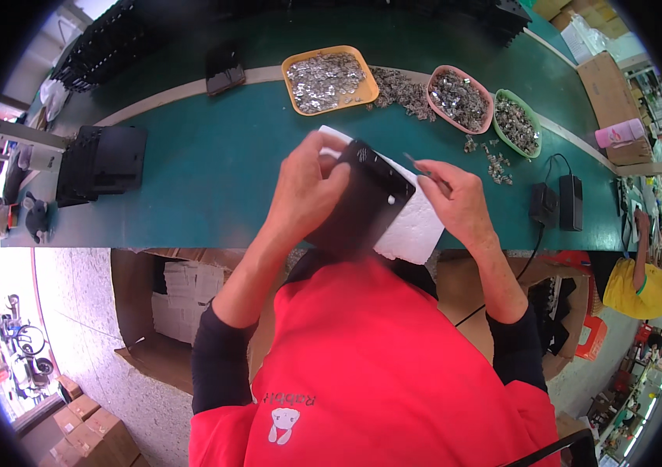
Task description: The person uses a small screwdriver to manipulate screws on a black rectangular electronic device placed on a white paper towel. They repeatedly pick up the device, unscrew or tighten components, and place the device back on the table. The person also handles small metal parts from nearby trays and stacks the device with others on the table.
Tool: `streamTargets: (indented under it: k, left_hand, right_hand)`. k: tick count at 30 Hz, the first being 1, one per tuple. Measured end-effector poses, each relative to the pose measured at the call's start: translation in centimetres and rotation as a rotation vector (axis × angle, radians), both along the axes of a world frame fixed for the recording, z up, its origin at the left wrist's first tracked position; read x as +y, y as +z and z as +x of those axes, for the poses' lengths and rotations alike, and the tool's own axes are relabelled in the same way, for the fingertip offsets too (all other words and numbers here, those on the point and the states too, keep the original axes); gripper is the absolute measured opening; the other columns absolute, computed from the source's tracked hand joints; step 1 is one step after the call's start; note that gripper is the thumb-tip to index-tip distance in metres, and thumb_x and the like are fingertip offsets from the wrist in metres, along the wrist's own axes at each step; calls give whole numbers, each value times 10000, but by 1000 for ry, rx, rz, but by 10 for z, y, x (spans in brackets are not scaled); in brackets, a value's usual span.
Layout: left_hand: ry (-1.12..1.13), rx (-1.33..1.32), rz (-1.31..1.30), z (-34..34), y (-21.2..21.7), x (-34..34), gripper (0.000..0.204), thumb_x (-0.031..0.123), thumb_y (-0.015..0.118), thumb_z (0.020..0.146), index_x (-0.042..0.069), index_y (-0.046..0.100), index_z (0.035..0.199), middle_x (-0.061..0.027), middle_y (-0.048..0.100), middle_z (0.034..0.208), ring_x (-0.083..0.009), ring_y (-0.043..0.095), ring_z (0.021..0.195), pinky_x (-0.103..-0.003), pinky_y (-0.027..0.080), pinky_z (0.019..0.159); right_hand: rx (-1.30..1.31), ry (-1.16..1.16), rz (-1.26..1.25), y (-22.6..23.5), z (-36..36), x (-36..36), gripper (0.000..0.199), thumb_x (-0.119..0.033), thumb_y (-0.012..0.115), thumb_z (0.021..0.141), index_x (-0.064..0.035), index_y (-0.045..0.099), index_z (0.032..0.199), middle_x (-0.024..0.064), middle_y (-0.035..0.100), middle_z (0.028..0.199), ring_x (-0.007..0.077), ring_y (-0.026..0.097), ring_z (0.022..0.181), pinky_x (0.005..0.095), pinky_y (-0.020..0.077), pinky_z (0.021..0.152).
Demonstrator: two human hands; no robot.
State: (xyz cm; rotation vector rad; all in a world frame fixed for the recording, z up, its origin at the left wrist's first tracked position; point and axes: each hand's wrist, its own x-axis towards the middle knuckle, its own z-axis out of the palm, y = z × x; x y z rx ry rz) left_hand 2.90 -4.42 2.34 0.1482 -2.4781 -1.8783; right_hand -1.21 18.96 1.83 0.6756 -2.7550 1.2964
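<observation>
Though edge [168, 247] near, room beside hands [308, 185]

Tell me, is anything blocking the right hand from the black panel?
Nothing visible blocks the right hand from the black plastic panel. The left hand grips the other side; the white foam board lies underneath.

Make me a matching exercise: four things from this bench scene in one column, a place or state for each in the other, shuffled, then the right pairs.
Things
1. Yellow tray
2. Green bowl
3. Black case
4. White foam sheet

Places and states
A. Partly hidden by the black case
B. Just right of the pink bowl, with small metal pieces in it
C. Held in the left grip
D. Left of the pink bowl, with shiny metal pieces in it

Right pairs: 1-D, 2-B, 3-C, 4-A
</observation>
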Motion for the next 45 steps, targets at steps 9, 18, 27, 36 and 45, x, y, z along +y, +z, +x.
streamTargets:
  k: [9, 18, 27, 36, 45]
  left_hand:
    - [-54, 804, -932, 31, -33, 26, 304, 70, 670, 714, 76, 604, 1010, -132, 602, 1080, -322, 612, 992, -400, 488, 806]
    - [-84, 610, -740, 46, -81, 29, 381, 101, 735, 729, 27, 619, 1085, -103, 640, 1084, -294, 582, 1093, -417, 453, 891]
    - [-32, 603, -710, 41, -84, 33, 363, 109, 755, 706, 78, 646, 1051, -39, 631, 1053, -268, 565, 1043, -395, 426, 856]
    - [-22, 591, -646, 41, -84, 32, 310, 103, 754, 698, 99, 652, 991, -24, 642, 1021, -276, 562, 1034, -399, 423, 837]
    - [-26, 640, -654, 39, -92, 32, 298, 103, 746, 694, 119, 651, 976, -12, 642, 1016, -280, 558, 1022, -404, 417, 833]
  right_hand:
    - [-303, -160, -206, -36, 19, 24, 193, -85, 637, 893, -5, 697, 1057, -69, 546, 653, 13, 462, 577, 183, 352, 509]
    - [-229, 221, 247, -11, 34, 1, 144, -149, 531, 931, -38, 621, 946, 162, 623, 712, 309, 616, 677, 417, 474, 607]
    - [-159, 303, 538, -3, 20, -20, 163, -180, 533, 943, -52, 632, 936, 178, 636, 722, 375, 632, 702, 461, 483, 622]
    - [-109, 320, 503, -15, 24, -15, 138, -145, 544, 931, -37, 626, 907, 178, 629, 706, 369, 634, 684, 446, 484, 594]
    - [216, 274, 439, -45, 47, -11, 36, -93, 541, 834, -71, 542, 862, 95, 598, 737, 300, 647, 609, 388, 513, 534]
